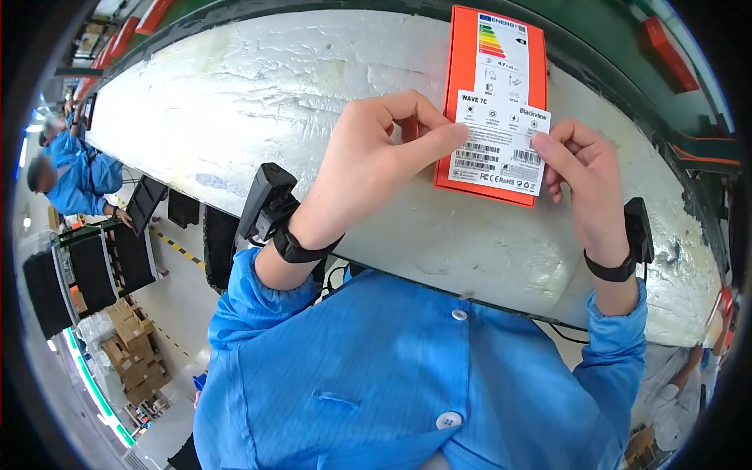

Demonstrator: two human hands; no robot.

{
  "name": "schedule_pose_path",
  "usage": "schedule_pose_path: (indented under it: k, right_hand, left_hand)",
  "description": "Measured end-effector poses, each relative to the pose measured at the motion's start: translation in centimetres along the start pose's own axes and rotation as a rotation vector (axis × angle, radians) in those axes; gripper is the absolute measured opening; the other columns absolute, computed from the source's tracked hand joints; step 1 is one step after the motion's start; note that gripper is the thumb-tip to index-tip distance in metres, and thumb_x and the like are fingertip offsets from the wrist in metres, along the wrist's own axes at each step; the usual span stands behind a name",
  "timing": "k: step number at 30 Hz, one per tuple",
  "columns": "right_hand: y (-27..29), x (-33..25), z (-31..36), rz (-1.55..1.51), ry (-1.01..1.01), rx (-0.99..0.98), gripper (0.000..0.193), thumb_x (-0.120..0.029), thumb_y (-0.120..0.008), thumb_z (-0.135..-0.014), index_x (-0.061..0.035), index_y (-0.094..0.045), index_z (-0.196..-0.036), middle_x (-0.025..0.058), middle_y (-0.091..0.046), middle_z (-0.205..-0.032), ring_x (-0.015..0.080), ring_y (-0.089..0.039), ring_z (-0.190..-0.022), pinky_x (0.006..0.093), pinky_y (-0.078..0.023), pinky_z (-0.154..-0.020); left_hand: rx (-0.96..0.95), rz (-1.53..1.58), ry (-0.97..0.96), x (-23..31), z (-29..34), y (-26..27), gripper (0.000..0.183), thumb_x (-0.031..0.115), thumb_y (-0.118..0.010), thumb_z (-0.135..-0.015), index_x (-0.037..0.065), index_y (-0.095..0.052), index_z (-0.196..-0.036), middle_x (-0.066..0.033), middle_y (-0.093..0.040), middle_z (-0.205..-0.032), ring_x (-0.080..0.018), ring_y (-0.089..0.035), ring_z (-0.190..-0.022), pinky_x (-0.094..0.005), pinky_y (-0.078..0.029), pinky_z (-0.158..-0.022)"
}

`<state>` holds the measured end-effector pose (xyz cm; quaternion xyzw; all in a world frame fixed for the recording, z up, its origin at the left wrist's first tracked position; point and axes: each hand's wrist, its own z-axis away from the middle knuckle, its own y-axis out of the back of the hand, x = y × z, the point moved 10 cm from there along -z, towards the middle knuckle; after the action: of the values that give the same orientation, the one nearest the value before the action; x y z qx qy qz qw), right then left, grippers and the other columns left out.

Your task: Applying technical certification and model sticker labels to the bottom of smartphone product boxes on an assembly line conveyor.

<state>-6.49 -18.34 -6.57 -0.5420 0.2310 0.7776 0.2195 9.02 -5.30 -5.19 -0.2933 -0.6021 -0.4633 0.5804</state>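
We see smooth card on the box [462, 70], with matt paper for its label [501, 149]. Our table [251, 86] looks glossy and rough, wrinkled like film. We wear a woven cloth shirt [352, 352] with smooth plastic-looking buttons [449, 421]; our wrist straps [304, 251] look matt.

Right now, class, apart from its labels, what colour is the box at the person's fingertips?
The box is orange-red, best seen in the head view.

Factory: striped floor tape [178, 248], stacked cartons [133, 345]

A closed orange box [495, 102], white labels [501, 153] upward, lies on a pale worktop [243, 94].
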Motion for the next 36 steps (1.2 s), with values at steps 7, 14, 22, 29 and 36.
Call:
schedule_pose_path:
  k: [7, 14, 22, 29, 36]
  right_hand:
    - [-0.5, 0.5, -0.1, -0.037, 0.012, 0.006, 0.024, -0.026, -0.071, -0.088, -0.0078, -0.061, -0.077, -0.0054, -0.052, -0.061, 0.0012, -0.046, -0.054, 0.0174, -0.036, -0.049]
    - [-0.4, 0.1, -0.1, -0.012, 0.071, 0.005, 0.024, -0.026, -0.071, -0.089, -0.0075, -0.061, -0.077, -0.0053, -0.053, -0.061, 0.001, -0.046, -0.054, 0.0177, -0.036, -0.049]
    - [-0.4, 0.0, 0.2, 0.001, 0.092, 0.014, 0.022, -0.023, -0.07, -0.089, -0.0075, -0.061, -0.078, -0.0051, -0.054, -0.063, 0.0007, -0.047, -0.055, 0.0172, -0.036, -0.049]
    - [-0.4, -0.1, -0.2, -0.008, 0.1, -0.002, 0.021, -0.023, -0.07, -0.089, -0.0076, -0.061, -0.079, -0.0051, -0.055, -0.064, 0.0002, -0.047, -0.056, 0.0169, -0.037, -0.05]
    - [-0.3, -2.0, 0.3, 0.111, 0.333, 0.082, 0.022, -0.02, -0.073, -0.087, -0.005, -0.06, -0.079, -0.004, -0.06, -0.069, 0.0001, -0.051, -0.059, 0.0161, -0.037, -0.051]
  left_hand:
    - [-0.003, 0.093, 0.075, -1.1, 0.1, 0.0, 0.015, 0.016, -0.069, -0.089, 0.002, -0.068, -0.083, 0.0, -0.065, -0.075, -0.0047, -0.054, -0.072, -0.0208, -0.04, -0.068]
    - [-0.001, 0.084, 0.062, -1.3, 0.0, 0.0, 0.014, 0.014, -0.069, -0.089, 0.0, -0.067, -0.086, -0.0032, -0.068, -0.079, -0.0059, -0.059, -0.074, -0.02, -0.045, -0.072]
    - [0.017, 0.069, 0.033, -0.9, 0.5, -0.1, 0.015, 0.016, -0.071, -0.089, 0.002, -0.068, -0.083, 0.0002, -0.066, -0.075, -0.0036, -0.055, -0.071, -0.0193, -0.04, -0.066]
    - [0.073, 0.003, -0.011, -0.3, 0.3, 0.3, 0.018, 0.019, -0.072, -0.087, 0.004, -0.067, -0.08, 0.002, -0.063, -0.071, -0.0037, -0.05, -0.067, -0.0204, -0.036, -0.063]
    - [0.083, -0.296, -0.191, 2.4, -0.2, 0.4, 0.025, 0.021, -0.073, -0.086, 0.002, -0.063, -0.074, 0.0, -0.06, -0.066, -0.0061, -0.051, -0.066, -0.0223, -0.038, -0.06]
